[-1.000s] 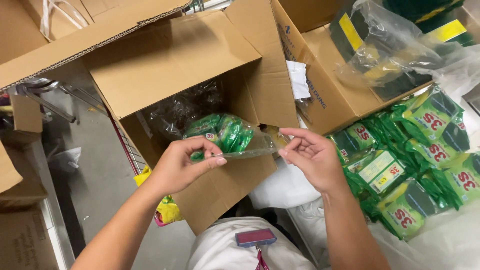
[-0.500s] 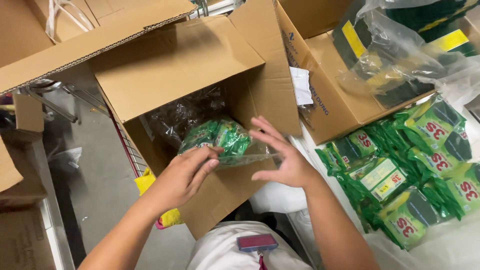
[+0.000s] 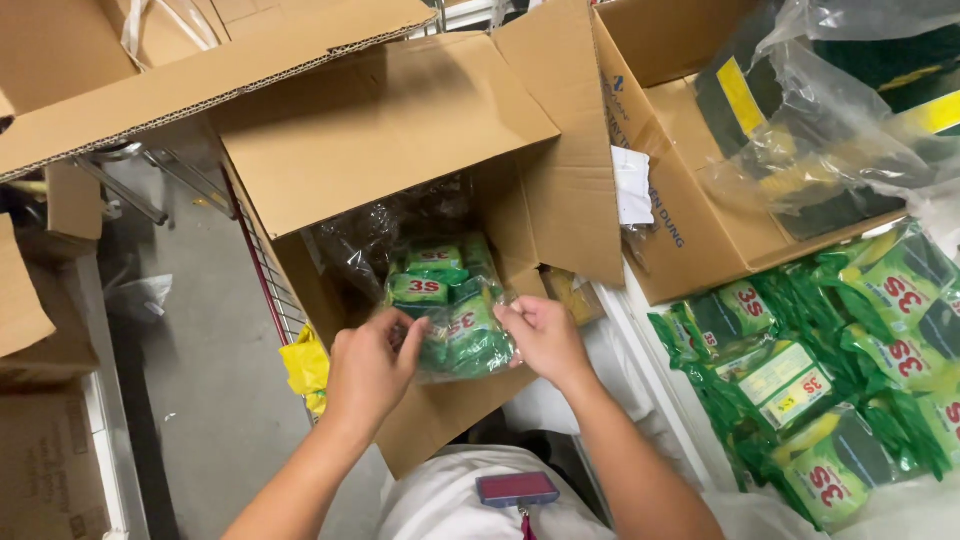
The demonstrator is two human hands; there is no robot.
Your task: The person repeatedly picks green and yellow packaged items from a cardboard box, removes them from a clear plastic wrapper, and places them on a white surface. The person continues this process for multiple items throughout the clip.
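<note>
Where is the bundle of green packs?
The bundle sits mid-frame, held between the left hand and right hand over the open box.

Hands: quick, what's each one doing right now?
Left hand: closed on the clear bag of green packs.
Right hand: gripping the same bag's other side.

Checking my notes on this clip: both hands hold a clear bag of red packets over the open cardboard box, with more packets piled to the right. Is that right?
Not quite: the packets are green, not red. The head view shows the left hand and right hand holding the clear bag of green packets over the open cardboard box, with more green packets piled to the right.
</note>
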